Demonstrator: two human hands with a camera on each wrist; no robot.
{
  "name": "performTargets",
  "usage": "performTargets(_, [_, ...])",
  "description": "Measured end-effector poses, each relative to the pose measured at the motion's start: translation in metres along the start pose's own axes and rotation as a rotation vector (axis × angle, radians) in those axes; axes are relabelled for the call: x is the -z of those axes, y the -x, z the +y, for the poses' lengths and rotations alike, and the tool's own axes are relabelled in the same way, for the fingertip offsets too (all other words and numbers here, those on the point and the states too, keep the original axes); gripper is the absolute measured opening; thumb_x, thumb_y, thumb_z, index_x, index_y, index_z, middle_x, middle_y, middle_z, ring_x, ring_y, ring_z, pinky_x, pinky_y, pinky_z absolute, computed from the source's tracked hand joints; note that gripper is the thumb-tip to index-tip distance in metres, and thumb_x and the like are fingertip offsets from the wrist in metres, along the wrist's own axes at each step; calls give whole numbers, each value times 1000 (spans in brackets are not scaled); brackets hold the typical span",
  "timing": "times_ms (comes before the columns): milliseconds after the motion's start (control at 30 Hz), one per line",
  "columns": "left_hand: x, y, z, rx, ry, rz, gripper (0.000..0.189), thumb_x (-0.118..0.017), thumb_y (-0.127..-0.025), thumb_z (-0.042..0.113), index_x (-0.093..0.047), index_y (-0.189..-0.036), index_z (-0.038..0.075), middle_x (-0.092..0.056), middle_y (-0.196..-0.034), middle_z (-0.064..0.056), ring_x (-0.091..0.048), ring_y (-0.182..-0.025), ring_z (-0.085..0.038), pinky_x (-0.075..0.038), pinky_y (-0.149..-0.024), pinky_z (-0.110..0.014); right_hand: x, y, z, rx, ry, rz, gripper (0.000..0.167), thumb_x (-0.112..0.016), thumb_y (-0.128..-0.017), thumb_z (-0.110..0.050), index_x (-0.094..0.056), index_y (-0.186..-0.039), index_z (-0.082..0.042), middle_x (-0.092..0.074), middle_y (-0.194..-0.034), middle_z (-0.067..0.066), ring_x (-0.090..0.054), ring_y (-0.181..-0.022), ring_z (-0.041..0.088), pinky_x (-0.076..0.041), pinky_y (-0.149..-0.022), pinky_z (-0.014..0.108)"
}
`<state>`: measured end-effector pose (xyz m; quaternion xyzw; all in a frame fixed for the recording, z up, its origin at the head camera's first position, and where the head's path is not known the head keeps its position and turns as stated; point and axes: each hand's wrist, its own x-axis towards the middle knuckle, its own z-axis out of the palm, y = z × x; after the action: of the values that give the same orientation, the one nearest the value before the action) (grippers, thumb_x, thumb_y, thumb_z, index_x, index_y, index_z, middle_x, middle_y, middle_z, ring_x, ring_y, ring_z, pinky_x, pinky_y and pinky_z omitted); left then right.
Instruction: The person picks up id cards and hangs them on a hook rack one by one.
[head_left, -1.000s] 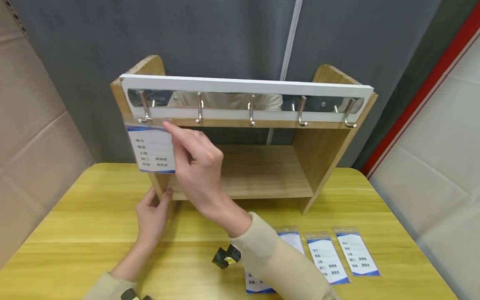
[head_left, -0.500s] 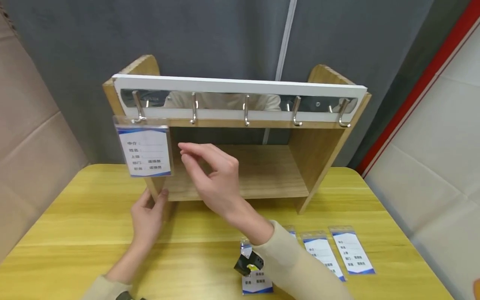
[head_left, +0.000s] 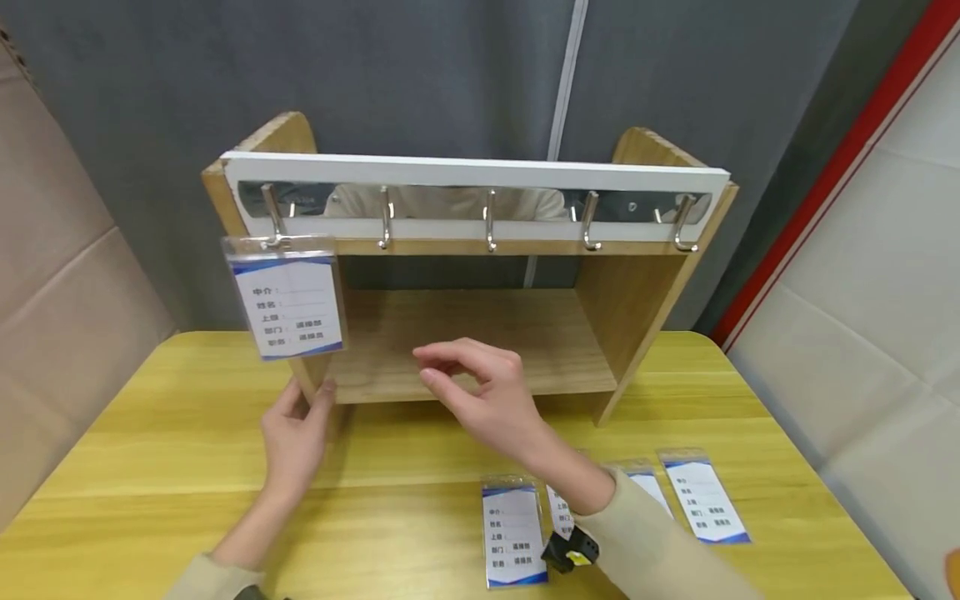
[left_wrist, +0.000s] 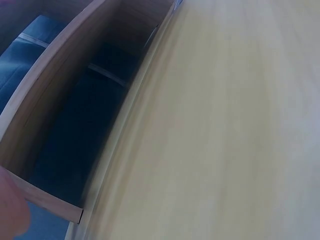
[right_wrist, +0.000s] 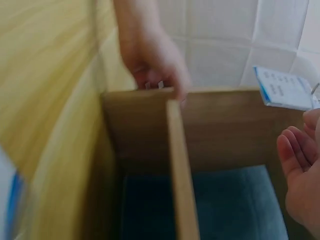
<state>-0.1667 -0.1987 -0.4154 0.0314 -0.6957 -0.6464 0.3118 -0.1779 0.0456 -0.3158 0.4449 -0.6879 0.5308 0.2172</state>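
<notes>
A clear-sleeved name badge (head_left: 288, 307) with a blue-edged white card hangs from the leftmost hook (head_left: 272, 212) of a white hook rail (head_left: 480, 167). The rail runs across the upper front of a wooden shelf (head_left: 480, 333). My left hand (head_left: 295, 437) grips the foot of the shelf's left side panel, thumb at the front. In front of the lower board, my right hand (head_left: 491, 396) is in the air with loosely bent fingers, holding nothing. The right wrist view shows the hanging badge (right_wrist: 285, 89) beyond the right hand (right_wrist: 302, 175).
Several more badges lie on the yellow wooden table (head_left: 405, 517): one (head_left: 513, 533) at the front, one (head_left: 705, 498) at the right, others partly covered by the right forearm. Several other metal hooks (head_left: 490, 221) carry nothing. A grey curtain (head_left: 420, 75) stands behind.
My right hand has let go of the badge, now hanging on the leftmost hook, and has moved right and down away from it. My left hand stays at the shelf's foot.
</notes>
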Motion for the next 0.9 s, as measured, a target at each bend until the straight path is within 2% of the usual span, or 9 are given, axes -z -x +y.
performTargets(167, [1, 0, 1, -2, 5, -6, 32, -63, -98, -1, -67, -131, -3, -65, -126, -29, -67, -101, 1, -55, -87, -12, 17, 24, 6, -136, 5, -69, 22, -72, -93, 4, -73, -114, 0, -75, -101, 11, -70, -90, 15, -65, -78, 32])
performTargets(333, [0, 0, 0, -9, 2, -1, 32, -63, -98, -2, -68, -131, -2, -66, -125, -28, -67, -101, 1, -56, -87, -13, 31, 46, 13, -261, -29, -103, 27, -70, -94, 5, -70, -121, 5, -75, -108, 17, -73, -96, 20, -64, -81, 33])
performTargets(533, [2, 1, -2, -15, -24, 2, 33, -62, -99, -2, -67, -132, -1, -66, -125, -27, -68, -101, 0, -57, -87, -14, 41, 69, 21, -374, -48, -120, 29, -69, -96, 2, -69, -125, 7, -74, -114, 17, -72, -103, 26, -63, -87, 37])
performTargets(733, [2, 1, -3, -18, -21, 7, 33, -62, -99, -2, -67, -132, -2, -66, -125, -27, -67, -101, 1, -56, -87, -14, 49, 86, 23, -485, 24, -167, 30, -72, -95, -2, -71, -125, 0, -74, -117, 12, -73, -100, 22, -64, -84, 35])
performTargets(900, [1, 0, -2, -9, -19, -2, 34, -63, -99, -1, -67, -132, -1, -66, -127, -26, -67, -101, 3, -55, -88, -13, 56, 99, 28, -595, 96, -236, 33, -74, -94, -2, -69, -126, 2, -73, -117, 17, -71, -95, 20, -63, -84, 29])
